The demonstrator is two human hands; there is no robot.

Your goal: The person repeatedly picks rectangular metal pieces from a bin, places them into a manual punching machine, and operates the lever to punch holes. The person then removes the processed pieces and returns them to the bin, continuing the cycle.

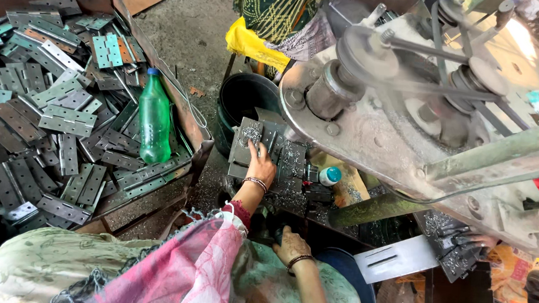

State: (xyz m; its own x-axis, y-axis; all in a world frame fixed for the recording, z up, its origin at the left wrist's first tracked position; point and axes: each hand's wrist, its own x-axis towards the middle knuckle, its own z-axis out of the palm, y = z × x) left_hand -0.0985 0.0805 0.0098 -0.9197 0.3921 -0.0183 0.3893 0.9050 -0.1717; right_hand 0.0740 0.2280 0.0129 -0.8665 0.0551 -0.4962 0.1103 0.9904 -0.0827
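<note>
My left hand [260,165] reaches forward onto a stack of grey metal hinge plates [282,152] dusted with metal shavings, its fingers gripping the edge of the top plate [247,134]. A bangle sits on that wrist. My right hand [289,243] lies low by my lap with its fingers curled over a dark spot; whether it holds anything is hidden. Both hands are under the front of a large belt-driven machine [371,123].
At left, a wooden crate [188,112] holds several hinge plates [65,120] and a green plastic bottle [154,122]. A black bucket [242,93] stands behind the stack. A small bottle [329,175] lies beside it. A slotted metal plate [394,259] juts out at right, near another hand [479,240].
</note>
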